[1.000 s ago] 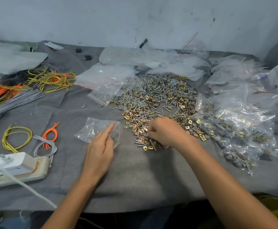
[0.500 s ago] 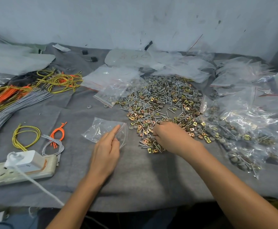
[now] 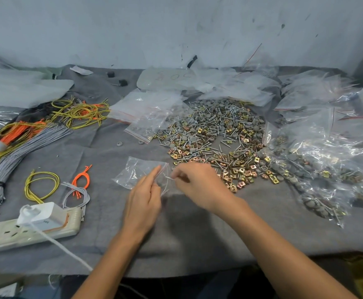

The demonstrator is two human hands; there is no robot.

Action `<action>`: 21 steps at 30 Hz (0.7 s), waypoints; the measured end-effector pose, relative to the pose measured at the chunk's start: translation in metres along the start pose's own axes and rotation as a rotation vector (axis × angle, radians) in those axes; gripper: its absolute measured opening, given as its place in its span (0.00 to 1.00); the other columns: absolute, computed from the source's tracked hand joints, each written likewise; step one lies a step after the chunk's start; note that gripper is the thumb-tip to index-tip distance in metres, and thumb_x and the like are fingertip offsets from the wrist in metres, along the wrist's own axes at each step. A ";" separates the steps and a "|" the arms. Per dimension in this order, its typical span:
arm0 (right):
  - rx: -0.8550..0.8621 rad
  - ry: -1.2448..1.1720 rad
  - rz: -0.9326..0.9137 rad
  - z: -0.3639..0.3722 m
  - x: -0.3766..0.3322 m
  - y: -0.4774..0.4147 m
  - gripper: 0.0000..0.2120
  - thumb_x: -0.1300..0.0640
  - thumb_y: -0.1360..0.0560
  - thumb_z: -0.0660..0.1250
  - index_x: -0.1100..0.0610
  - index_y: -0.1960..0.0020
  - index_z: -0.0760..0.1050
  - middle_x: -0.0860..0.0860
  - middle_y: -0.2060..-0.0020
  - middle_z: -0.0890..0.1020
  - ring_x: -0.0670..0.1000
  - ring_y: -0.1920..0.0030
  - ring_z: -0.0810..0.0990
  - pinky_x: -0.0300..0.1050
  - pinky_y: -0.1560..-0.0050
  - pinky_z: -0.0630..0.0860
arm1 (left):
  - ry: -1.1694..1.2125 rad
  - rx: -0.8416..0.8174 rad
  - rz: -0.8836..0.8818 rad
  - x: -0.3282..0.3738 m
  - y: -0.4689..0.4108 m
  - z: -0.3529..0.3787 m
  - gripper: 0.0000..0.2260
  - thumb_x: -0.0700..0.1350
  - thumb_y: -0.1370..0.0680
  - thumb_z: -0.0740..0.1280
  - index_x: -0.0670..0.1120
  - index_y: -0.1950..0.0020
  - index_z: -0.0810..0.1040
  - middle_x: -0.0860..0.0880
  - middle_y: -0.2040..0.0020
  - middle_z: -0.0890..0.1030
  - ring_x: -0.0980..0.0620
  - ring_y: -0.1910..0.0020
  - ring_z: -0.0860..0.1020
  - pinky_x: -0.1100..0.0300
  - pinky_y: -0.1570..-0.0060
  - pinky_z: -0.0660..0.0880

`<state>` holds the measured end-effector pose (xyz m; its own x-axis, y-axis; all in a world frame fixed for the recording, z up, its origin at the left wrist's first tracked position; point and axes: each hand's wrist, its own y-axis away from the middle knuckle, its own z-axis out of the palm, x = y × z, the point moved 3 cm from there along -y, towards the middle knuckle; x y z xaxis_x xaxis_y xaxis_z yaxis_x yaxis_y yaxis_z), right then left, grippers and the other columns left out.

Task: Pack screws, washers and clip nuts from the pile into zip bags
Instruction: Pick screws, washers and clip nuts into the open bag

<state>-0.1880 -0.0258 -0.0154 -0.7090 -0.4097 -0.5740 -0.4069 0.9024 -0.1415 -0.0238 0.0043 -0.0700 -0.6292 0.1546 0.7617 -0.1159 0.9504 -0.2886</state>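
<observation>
Clear plastic zip bag on the grey-felt table, being loaded from the right.

Left hand: not gripping, fingers straight, pressing the bag down near its red-lined mouth. Right hand: fingertips pinch a thin screw, tip aimed at the mouth and just short of it. The pile lies just behind that hand. Judgement: keep the left fingers pinning the lower lip so the mouth gapes, feed the screw in point-first and low, and release only once it is inside. The thin film could snag or slide. Not resolved: the left thumb is hidden under the hand, so I cannot tell whether it lifts the lip. Blur hides how many pieces the right hand carries. Bag contents are too faint to count. Filled bags run off the right edge.
</observation>
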 end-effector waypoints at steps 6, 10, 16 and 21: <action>0.073 0.123 -0.051 0.034 -0.021 -0.008 0.06 0.57 0.23 0.65 0.52 0.47 0.77 0.53 0.51 0.82 0.60 0.49 0.80 0.51 0.55 0.74 | 0.001 -0.010 0.014 0.000 0.000 -0.001 0.24 0.44 0.22 0.55 0.52 0.28 0.74 0.53 0.31 0.77 0.57 0.33 0.74 0.65 0.34 0.67; 0.104 0.173 -0.064 0.039 -0.021 -0.006 0.04 0.55 0.22 0.64 0.51 0.48 0.75 0.54 0.53 0.83 0.63 0.52 0.81 0.50 0.61 0.67 | 0.001 0.006 -0.002 -0.002 0.000 -0.002 0.24 0.45 0.23 0.55 0.49 0.28 0.75 0.51 0.30 0.77 0.55 0.32 0.74 0.72 0.35 0.64; 0.082 0.012 -0.007 0.000 0.006 0.002 0.05 0.54 0.22 0.67 0.48 0.47 0.79 0.45 0.52 0.84 0.51 0.50 0.82 0.51 0.49 0.78 | -0.007 0.010 -0.001 -0.001 0.000 -0.001 0.24 0.46 0.22 0.55 0.48 0.27 0.75 0.51 0.30 0.77 0.56 0.33 0.73 0.78 0.39 0.61; 0.027 0.249 0.162 -0.067 0.068 -0.002 0.08 0.58 0.20 0.66 0.45 0.48 0.80 0.42 0.51 0.78 0.45 0.50 0.78 0.49 0.46 0.78 | -0.010 -0.001 -0.009 -0.001 0.000 0.000 0.24 0.47 0.22 0.55 0.48 0.26 0.74 0.51 0.29 0.76 0.55 0.32 0.73 0.71 0.38 0.63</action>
<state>-0.2739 -0.0649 -0.0004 -0.8842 -0.2771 -0.3761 -0.2639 0.9606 -0.0875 -0.0228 0.0040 -0.0705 -0.6354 0.1436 0.7587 -0.1204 0.9521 -0.2811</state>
